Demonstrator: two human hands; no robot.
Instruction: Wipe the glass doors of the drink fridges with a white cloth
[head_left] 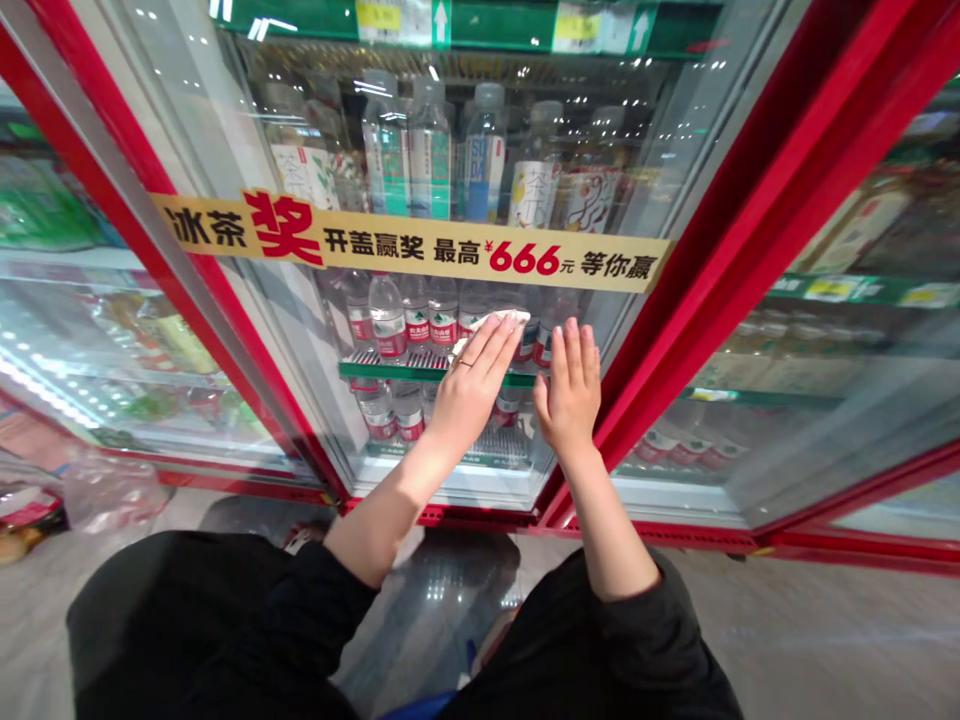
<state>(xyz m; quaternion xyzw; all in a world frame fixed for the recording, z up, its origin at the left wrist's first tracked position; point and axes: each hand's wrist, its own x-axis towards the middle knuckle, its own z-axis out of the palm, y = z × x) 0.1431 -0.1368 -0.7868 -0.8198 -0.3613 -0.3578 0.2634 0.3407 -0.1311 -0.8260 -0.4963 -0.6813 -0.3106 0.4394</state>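
Note:
My left hand presses a thin white cloth flat against the glass door of a drinks cooler. Its fingers lie over the cloth, so only the cloth's edges show; a ring sits on one finger. Just to the right, my right hand rests with its palm toward the same glass, fingers straight and thumb apart, holding nothing. Behind the pane, water bottles with red labels stand on a green-edged shelf. A yellow printed strip runs across the door above both hands.
Red frames border the door on both sides, with further glass-fronted coolers beyond. More bottles fill the upper shelf. Clear plastic wrap lies on the floor at left. My knees, in black clothing, are bent below, with something blue between them.

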